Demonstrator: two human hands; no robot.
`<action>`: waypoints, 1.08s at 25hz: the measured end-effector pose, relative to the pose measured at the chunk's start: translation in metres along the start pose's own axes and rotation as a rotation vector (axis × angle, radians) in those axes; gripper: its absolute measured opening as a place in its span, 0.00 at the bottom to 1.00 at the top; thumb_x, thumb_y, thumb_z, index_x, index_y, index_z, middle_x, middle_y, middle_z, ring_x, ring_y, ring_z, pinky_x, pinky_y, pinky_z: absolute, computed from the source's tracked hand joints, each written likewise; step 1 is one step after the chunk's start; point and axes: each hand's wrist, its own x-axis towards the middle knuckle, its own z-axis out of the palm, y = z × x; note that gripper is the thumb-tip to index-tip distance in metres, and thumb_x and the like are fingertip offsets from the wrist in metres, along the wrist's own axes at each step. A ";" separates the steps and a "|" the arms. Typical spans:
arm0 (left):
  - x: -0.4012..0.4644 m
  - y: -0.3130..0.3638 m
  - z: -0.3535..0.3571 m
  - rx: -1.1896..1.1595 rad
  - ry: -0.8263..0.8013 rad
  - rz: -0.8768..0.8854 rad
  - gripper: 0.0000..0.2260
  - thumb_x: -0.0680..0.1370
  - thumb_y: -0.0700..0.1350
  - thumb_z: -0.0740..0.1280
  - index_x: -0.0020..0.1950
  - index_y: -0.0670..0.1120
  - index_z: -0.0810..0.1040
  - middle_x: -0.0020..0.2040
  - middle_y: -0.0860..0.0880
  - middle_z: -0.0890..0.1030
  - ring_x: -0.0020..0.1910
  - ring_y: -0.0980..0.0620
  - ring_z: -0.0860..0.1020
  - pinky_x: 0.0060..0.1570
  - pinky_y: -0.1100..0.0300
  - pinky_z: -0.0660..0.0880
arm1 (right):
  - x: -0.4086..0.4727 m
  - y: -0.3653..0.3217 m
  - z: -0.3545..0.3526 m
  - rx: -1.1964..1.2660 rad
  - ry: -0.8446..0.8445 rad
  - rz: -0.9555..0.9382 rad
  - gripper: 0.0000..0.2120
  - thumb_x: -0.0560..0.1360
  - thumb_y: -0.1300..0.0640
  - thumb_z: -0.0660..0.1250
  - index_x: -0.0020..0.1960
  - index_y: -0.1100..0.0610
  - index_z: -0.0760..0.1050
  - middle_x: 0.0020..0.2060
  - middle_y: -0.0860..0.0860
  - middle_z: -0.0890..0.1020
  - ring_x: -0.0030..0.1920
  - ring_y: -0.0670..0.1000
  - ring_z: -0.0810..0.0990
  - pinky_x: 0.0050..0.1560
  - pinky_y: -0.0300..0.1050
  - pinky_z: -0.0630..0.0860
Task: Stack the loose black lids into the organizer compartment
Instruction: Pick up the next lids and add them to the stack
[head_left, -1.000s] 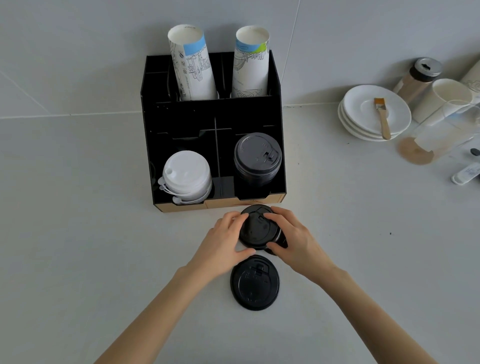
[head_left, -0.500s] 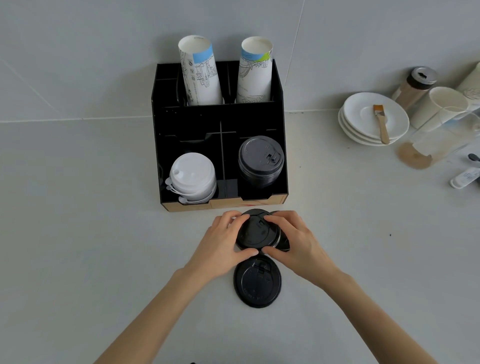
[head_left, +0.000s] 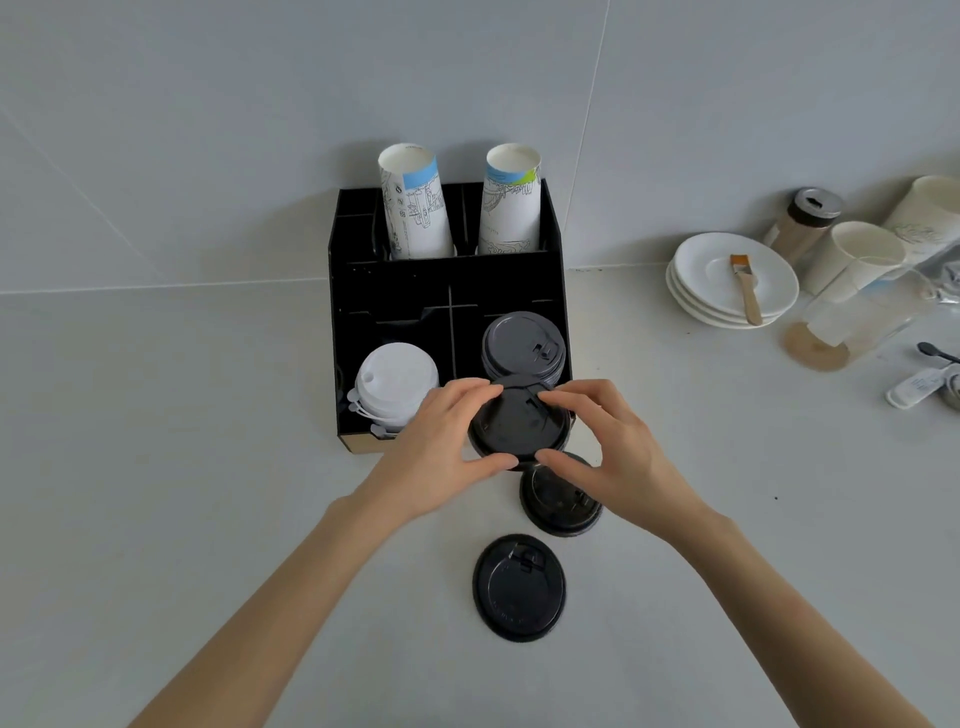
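A black lid (head_left: 514, 423) is lifted off the counter, just in front of the black organizer (head_left: 447, 280). My left hand (head_left: 441, 447) grips its left rim and my right hand (head_left: 608, 441) grips its right rim. Behind it, the organizer's front right compartment holds a stack of black lids (head_left: 522, 345). Two loose black lids lie on the counter: one (head_left: 558, 499) partly under my right hand, another (head_left: 519, 587) nearer to me.
White lids (head_left: 395, 382) fill the front left compartment. Two paper cup stacks (head_left: 415, 208) stand at the organizer's back. To the right are stacked white saucers (head_left: 732, 280) with a brush, a shaker jar (head_left: 802, 221), cups and a clear pitcher (head_left: 857, 317).
Both hands have raised a black lid off the counter toward the organizer's front right compartment, uncovering a second loose lid beneath. The camera view has tilted down.
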 end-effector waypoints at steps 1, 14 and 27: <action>0.005 0.002 -0.005 0.002 0.011 0.013 0.29 0.69 0.51 0.69 0.67 0.49 0.63 0.67 0.50 0.66 0.64 0.53 0.63 0.56 0.73 0.54 | 0.005 -0.001 -0.005 -0.008 0.013 -0.011 0.23 0.69 0.54 0.70 0.62 0.52 0.69 0.59 0.53 0.70 0.57 0.49 0.71 0.54 0.23 0.61; 0.072 -0.003 -0.029 0.081 -0.019 0.034 0.27 0.70 0.48 0.69 0.67 0.47 0.63 0.69 0.47 0.66 0.67 0.49 0.63 0.65 0.58 0.58 | 0.056 0.017 -0.019 -0.043 0.098 0.006 0.20 0.71 0.59 0.67 0.61 0.54 0.69 0.58 0.55 0.72 0.57 0.52 0.71 0.54 0.37 0.65; 0.092 -0.024 -0.013 0.139 -0.090 0.011 0.24 0.73 0.45 0.66 0.67 0.46 0.63 0.70 0.46 0.64 0.68 0.47 0.61 0.66 0.50 0.60 | 0.065 0.034 -0.003 -0.073 0.044 0.082 0.20 0.73 0.59 0.65 0.64 0.55 0.67 0.59 0.57 0.71 0.49 0.57 0.75 0.52 0.48 0.75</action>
